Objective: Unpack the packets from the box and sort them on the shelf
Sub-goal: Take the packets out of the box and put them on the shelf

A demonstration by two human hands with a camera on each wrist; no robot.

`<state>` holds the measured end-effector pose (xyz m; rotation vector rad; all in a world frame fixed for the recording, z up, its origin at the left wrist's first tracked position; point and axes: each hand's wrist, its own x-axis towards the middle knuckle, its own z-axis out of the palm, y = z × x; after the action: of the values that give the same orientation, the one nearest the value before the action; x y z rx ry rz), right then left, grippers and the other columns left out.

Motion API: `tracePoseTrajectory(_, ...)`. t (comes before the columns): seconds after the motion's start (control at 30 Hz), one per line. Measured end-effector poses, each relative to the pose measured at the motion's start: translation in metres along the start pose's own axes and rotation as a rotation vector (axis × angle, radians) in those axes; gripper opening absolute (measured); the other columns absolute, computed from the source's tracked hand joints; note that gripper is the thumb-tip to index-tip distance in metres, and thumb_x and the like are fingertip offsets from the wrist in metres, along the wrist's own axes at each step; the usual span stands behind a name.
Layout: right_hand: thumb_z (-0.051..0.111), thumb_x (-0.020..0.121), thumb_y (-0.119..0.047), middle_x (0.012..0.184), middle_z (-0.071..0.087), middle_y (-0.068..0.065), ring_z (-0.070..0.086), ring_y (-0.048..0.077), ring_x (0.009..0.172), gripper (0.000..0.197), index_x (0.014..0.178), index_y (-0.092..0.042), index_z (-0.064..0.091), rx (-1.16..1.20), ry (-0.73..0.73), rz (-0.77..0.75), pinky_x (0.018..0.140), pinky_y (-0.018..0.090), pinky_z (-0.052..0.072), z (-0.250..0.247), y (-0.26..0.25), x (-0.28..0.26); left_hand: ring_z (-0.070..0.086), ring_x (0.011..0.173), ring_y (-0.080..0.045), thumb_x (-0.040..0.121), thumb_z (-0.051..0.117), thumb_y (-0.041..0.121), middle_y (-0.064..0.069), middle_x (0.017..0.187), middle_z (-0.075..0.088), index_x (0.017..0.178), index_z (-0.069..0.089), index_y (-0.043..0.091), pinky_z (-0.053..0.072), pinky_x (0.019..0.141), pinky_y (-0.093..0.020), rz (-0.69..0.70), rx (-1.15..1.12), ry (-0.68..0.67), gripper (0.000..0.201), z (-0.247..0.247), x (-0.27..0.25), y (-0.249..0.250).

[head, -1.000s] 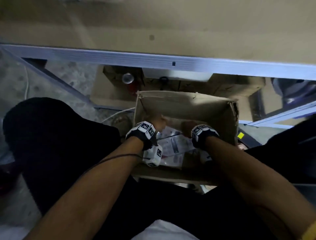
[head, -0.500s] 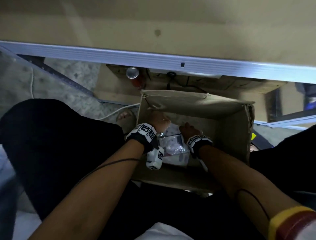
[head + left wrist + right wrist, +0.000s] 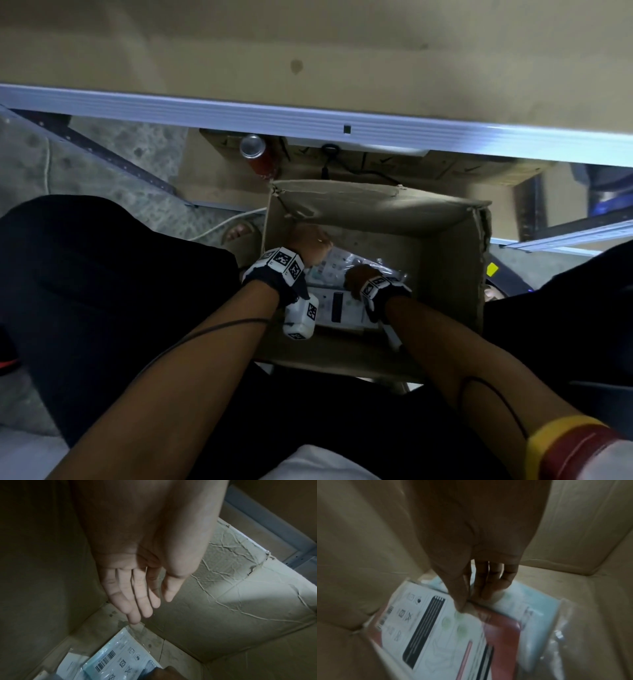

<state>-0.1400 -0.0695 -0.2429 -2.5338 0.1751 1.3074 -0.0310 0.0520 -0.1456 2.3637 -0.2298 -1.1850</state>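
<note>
An open cardboard box point(image 3: 376, 209) stands on the floor between my knees, and both hands are inside it. Several flat clear-plastic packets lie on its bottom. My right hand point(image 3: 471, 600) pinches the edge of a white-labelled packet point(image 3: 436, 622) with red contents, thumb on top and fingers behind. In the head view that packet point(image 3: 337, 305) lies near the front wall beside my right hand point(image 3: 359, 275). My left hand point(image 3: 147, 608) hovers with straight fingers over the far left corner and holds nothing. Below it lies a barcoded packet point(image 3: 120, 660). The left hand point(image 3: 308, 245) shows there too.
The shelf's pale metal rail point(image 3: 308, 118) runs across above the box, with its tan board point(image 3: 308, 44) behind. A red can point(image 3: 255, 154) and a black cable sit on cardboard under the shelf. A white cord point(image 3: 219, 228) and a sandalled foot point(image 3: 239, 233) lie left of the box.
My right hand has drawn back from the far side of the box toward the near packets and taken hold of one. The left hand stays near the far left corner.
</note>
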Motion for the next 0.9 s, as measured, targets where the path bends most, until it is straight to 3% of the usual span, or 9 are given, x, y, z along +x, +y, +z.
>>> tracePoseTrajectory(0.1,0.065,0.094,-0.012,0.152,0.038,0.023,0.043,0.032,0.139,0.058,0.145,0.001,0.041,0.007,-0.055,-0.042,0.113,0.038,0.039,0.006,-0.012,-0.003,0.066,0.111,-0.035,0.093,0.058,0.002,-0.021,0.118,0.069,0.108,0.071,-0.007,0.056,0.096,-0.044,-0.019,-0.052,-0.030,0.022,-0.001,-0.001,0.001)
tracePoseTrajectory(0.2,0.061,0.095,-0.008,0.151,0.037,0.026,0.045,0.034,0.137,0.060,0.148,0.003,0.033,0.024,-0.067,-0.049,0.112,0.036,0.039,0.005,-0.022,-0.009,0.065,0.112,-0.037,0.095,0.057,0.007,-0.022,0.120,0.069,0.109,0.071,-0.006,0.054,0.098,-0.049,-0.015,-0.043,-0.040,0.023,0.001,-0.004,0.003)
tracePoseTrajectory(0.33,0.062,0.093,-0.001,0.140,0.051,0.024,0.055,0.034,0.127,0.048,0.138,0.004,0.047,0.037,-0.038,-0.040,0.103,0.034,0.044,0.007,-0.028,-0.010,0.065,0.112,-0.037,0.097,0.054,0.010,-0.021,0.120,0.068,0.111,0.070,-0.005,0.053,0.098,-0.049,0.014,-0.014,-0.032,0.025,0.003,-0.003,0.003)
tracePoseTrajectory(0.47,0.054,0.098,-0.003,0.144,0.048,0.025,0.048,0.035,0.134,0.044,0.141,0.008,0.045,0.089,-0.101,-0.029,0.111,0.035,0.037,0.004,-0.026,-0.010,0.067,0.109,-0.039,0.097,0.055,0.008,-0.024,0.115,0.069,0.107,0.070,-0.009,0.055,0.097,-0.050,0.004,-0.065,-0.034,0.025,0.002,-0.003,0.000)
tracePoseTrajectory(0.57,0.063,0.094,-0.008,0.148,0.045,0.022,0.045,0.034,0.137,0.054,0.144,0.001,0.044,0.102,-0.120,-0.042,0.112,0.039,0.040,-0.005,-0.024,-0.012,0.065,0.114,-0.038,0.098,0.055,0.008,-0.023,0.120,0.068,0.108,0.070,-0.007,0.052,0.101,-0.048,0.025,-0.036,-0.060,0.024,0.003,-0.003,-0.001)
tracePoseTrajectory(0.67,0.070,0.089,-0.005,0.143,0.050,0.024,0.050,0.035,0.132,0.056,0.140,0.004,0.048,0.100,-0.185,-0.056,0.108,0.040,0.044,-0.010,-0.025,-0.014,0.064,0.116,-0.038,0.099,0.055,0.011,-0.022,0.123,0.066,0.114,0.068,-0.004,0.052,0.101,-0.050,0.016,-0.029,-0.059,0.025,0.004,-0.004,-0.001)
tracePoseTrajectory(0.9,0.077,0.083,-0.006,0.136,0.057,0.021,0.057,0.032,0.125,0.058,0.135,0.002,0.053,0.072,-0.138,-0.043,0.102,0.039,0.050,-0.013,-0.026,-0.021,0.063,0.119,-0.038,0.100,0.055,0.012,-0.025,0.124,0.066,0.119,0.066,-0.004,0.052,0.103,-0.046,0.004,-0.065,-0.026,0.028,0.005,-0.009,0.002)
